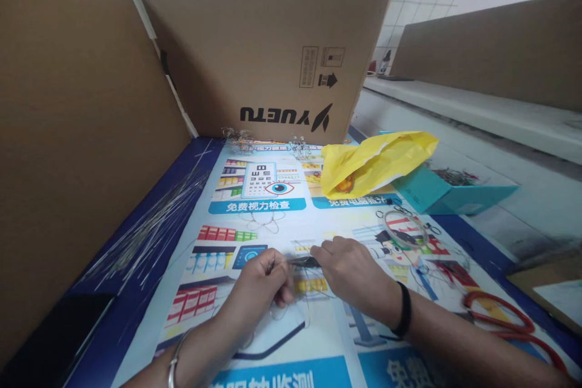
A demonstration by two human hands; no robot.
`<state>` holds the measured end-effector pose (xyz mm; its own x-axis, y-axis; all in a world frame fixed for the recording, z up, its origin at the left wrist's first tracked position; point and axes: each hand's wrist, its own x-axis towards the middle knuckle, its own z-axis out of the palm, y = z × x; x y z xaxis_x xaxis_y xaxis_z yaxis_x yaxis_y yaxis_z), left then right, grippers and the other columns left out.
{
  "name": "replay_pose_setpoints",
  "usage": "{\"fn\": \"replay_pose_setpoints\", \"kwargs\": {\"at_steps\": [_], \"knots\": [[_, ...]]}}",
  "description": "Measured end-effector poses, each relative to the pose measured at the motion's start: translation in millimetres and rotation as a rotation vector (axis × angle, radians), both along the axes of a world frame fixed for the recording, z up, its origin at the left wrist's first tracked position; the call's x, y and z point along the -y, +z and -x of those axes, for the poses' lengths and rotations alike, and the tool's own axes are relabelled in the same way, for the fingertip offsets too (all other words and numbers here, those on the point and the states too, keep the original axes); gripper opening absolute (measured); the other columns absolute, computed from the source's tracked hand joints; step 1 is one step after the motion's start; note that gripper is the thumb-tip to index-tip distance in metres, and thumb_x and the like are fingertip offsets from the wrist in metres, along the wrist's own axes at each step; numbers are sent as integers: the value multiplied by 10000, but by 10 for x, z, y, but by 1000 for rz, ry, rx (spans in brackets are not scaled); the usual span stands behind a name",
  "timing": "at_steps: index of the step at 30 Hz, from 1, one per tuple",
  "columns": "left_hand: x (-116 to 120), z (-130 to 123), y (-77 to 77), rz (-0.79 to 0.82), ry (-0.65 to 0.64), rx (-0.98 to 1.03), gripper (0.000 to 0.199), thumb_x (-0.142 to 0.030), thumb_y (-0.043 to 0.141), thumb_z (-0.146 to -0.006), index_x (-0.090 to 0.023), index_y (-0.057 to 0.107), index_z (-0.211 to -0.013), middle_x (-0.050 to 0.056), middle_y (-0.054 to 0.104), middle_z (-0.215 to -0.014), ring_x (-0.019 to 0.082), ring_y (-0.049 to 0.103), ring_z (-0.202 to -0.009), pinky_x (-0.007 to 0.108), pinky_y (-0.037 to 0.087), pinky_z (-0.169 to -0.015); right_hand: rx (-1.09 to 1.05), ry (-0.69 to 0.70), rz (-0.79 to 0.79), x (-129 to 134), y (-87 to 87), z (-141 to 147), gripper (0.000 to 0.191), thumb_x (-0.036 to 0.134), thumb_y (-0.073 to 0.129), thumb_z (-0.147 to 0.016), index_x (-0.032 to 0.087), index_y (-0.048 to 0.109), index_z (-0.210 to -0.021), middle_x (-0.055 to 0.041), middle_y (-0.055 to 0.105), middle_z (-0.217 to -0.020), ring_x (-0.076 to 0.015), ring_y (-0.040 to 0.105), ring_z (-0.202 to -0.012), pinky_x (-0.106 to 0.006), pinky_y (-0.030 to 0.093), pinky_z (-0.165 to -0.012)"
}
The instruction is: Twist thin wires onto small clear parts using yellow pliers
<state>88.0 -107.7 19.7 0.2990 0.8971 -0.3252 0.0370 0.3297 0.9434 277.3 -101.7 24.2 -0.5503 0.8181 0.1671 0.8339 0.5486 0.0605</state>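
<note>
My left hand, a bangle at its wrist, pinches a thin wire that curves out below the fingers. Closed around the handles of dark pliers is my right hand, which has a black band at the wrist. The pliers' jaws point left and reach the wire at my left fingertips; whether they grip it I cannot make out. Beyond my left hand lies a flower-like wire shape on the printed sheet.
Straight wires lie in a bundle at left, near a dark flat object. Red-handled scissors, a clear ring-shaped coil, a yellow bag and a teal box are at right. A cardboard panel stands behind.
</note>
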Motion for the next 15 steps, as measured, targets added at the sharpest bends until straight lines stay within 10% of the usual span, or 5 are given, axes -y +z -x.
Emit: {"fn": "replay_pose_setpoints", "kwargs": {"at_steps": [15], "knots": [[-34, -9, 39, 41, -67, -34, 136, -221, 494, -757, -186, 459, -631, -8, 589, -456, 76, 468, -378, 194, 339, -420, 35, 27, 28, -11, 65, -40, 140, 67, 468, -735, 177, 552, -756, -17, 591, -691, -128, 446, -600, -282, 184, -531]]}}
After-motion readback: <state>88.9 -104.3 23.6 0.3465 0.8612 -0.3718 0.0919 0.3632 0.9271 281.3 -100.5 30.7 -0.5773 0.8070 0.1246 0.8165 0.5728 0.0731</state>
